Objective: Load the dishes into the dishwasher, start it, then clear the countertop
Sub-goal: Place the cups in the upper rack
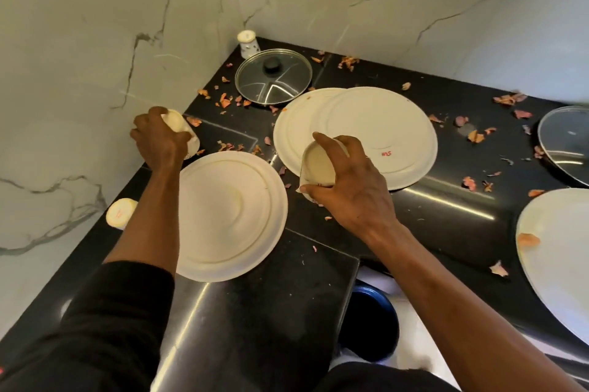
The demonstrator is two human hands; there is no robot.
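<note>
The black polished stone countertop (430,219) met a white veined marble wall (79,41); on it two overlapping cream round plates (376,124) lay face down at the middle; a third cream plate (229,216) lay face down near the front left; a fourth (561,251) was cut off by the right edge; a glass lid with a black knob (287,85) sat toward the corner, and another glass lid (567,140) at far right; the right hand (350,187) had its fingers curled round a small cream cup (318,168) above the near rim of the overlapping plates; the left hand (159,140) gripped a second cream cup (178,127), tilted, beside the wall; a third cup (119,213) stood by the left forearm; orange-pink scraps (349,61) lay scattered about.
</note>
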